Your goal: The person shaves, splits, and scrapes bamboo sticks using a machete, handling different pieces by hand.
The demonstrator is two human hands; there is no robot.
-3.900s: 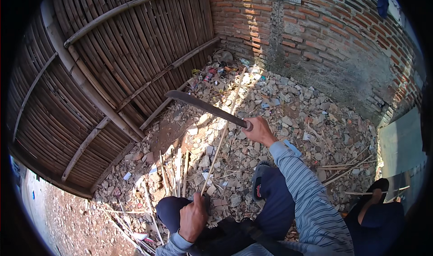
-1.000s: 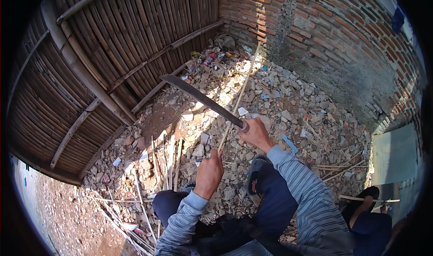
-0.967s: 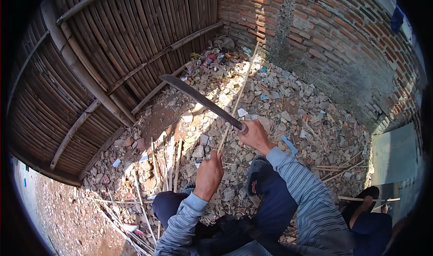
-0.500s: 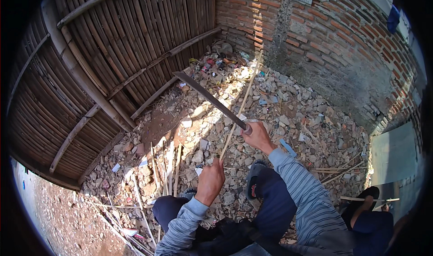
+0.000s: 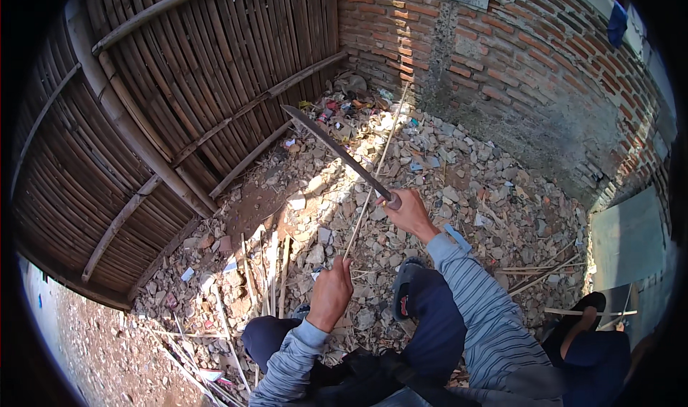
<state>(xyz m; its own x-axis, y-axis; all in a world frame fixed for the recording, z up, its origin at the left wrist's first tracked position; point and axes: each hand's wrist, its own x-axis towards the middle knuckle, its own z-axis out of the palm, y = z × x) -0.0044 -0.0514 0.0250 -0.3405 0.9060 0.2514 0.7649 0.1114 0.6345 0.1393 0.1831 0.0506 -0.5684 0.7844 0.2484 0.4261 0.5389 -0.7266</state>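
Observation:
My right hand (image 5: pixel 411 215) is closed round the handle of a machete (image 5: pixel 335 147), whose long dark blade slants up and away to the left. My left hand (image 5: pixel 331 297) grips the near end of a long, thin bamboo strip (image 5: pixel 390 136). That strip stretches away toward the brick wall, and the blade crosses over it just ahead of my right hand. Whether the edge touches the strip, I cannot tell. Several loose pale bamboo strips (image 5: pixel 273 267) lie on the rubble to the left of my left hand.
A bamboo-slat wall (image 5: pixel 236 56) rises at the left, and a brick wall (image 5: pixel 494 70) closes off the back and right. Stones and scraps of litter cover the ground (image 5: pixel 459 163). Beside me at the lower right sits another person (image 5: pixel 591 350), near a thin strip (image 5: pixel 588 312).
The bamboo strip has turned to show a narrower side. My left hand has dropped slightly to the left. The machete stays across the strip, its blade shifted only a little.

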